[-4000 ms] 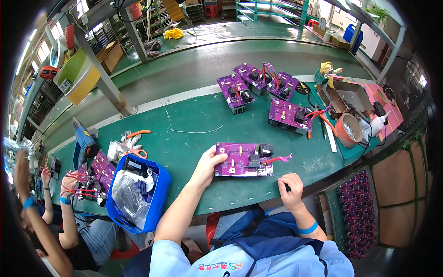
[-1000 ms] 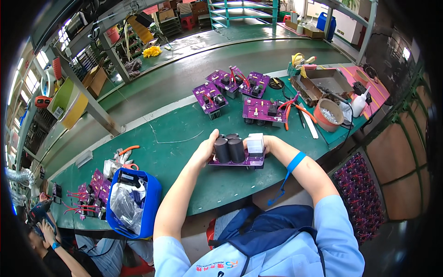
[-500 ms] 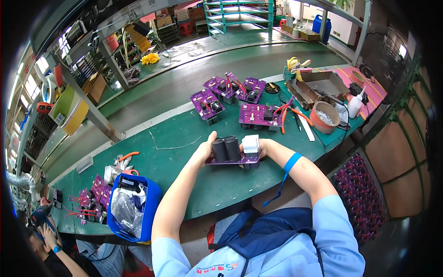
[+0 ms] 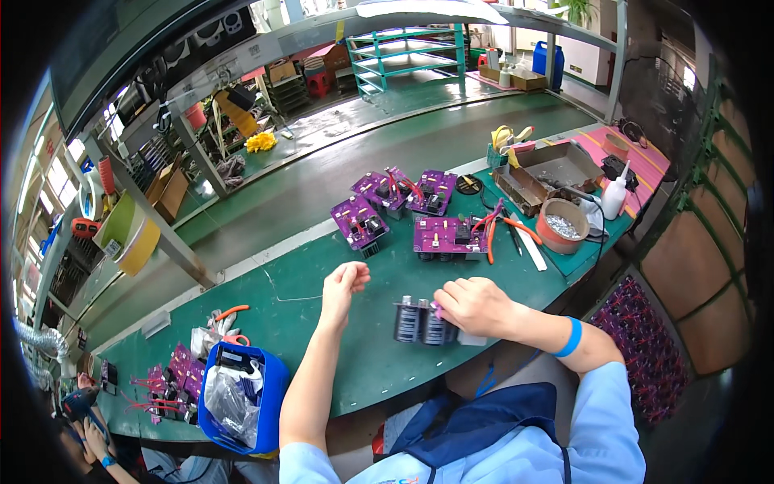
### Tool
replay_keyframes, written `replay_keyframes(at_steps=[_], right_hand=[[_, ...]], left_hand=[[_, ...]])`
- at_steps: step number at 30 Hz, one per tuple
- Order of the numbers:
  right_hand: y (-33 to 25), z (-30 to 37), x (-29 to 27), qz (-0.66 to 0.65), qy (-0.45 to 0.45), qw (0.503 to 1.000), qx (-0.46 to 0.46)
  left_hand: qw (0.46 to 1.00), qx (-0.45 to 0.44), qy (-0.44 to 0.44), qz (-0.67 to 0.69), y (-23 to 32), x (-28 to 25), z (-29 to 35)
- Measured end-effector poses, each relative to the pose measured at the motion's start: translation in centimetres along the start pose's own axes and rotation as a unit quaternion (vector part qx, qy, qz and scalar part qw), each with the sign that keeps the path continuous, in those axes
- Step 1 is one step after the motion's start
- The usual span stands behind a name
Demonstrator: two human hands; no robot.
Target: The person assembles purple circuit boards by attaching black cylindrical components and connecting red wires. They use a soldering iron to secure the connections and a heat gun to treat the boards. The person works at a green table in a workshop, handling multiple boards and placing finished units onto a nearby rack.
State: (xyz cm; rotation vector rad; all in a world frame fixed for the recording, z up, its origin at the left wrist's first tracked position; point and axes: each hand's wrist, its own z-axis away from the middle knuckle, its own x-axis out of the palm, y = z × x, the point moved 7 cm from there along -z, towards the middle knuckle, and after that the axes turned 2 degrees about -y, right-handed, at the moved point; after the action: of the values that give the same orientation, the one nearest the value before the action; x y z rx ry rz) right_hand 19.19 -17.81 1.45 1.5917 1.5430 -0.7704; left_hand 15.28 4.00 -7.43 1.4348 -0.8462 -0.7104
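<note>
Green bench (image 4: pixel 322 339) is carrying the work. Purple circuit board (image 4: pixel 427 323), tipped on edge mid-bench, capacitors facing the person: probably rigid, top-heavy, fragile; best gripped by its edges. Right hand (image 4: pixel 476 306) is clasping its end. Left hand (image 4: pixel 343 286) is hovering loosely curled, fingers narrow, holding nothing visible.

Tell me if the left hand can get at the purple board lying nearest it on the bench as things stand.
Probably yes. The left hand is loosely closed above bare green bench, with the nearest purple board just beyond it and nothing lying between. The right hand is on the board with the capacitors, off that path.
</note>
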Motion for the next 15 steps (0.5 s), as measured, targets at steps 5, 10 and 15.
replay_keyframes(at_steps=[5,10,15], right_hand=[[3.8,3.8,1.3,0.085,0.001,0.996,0.001],[5.7,5.1,0.2,0.143,-0.008,0.989,0.021],[4.2,4.9,-1.2,-0.01,0.023,0.999,0.03]], left_hand=[[0.969,0.068,0.104,-0.213,0.7,-1.8,-3.9],[0.898,0.262,0.148,-0.32,3.6,-0.6,-7.3],[0.91,0.178,0.142,-0.347,4.4,-0.1,-7.9]])
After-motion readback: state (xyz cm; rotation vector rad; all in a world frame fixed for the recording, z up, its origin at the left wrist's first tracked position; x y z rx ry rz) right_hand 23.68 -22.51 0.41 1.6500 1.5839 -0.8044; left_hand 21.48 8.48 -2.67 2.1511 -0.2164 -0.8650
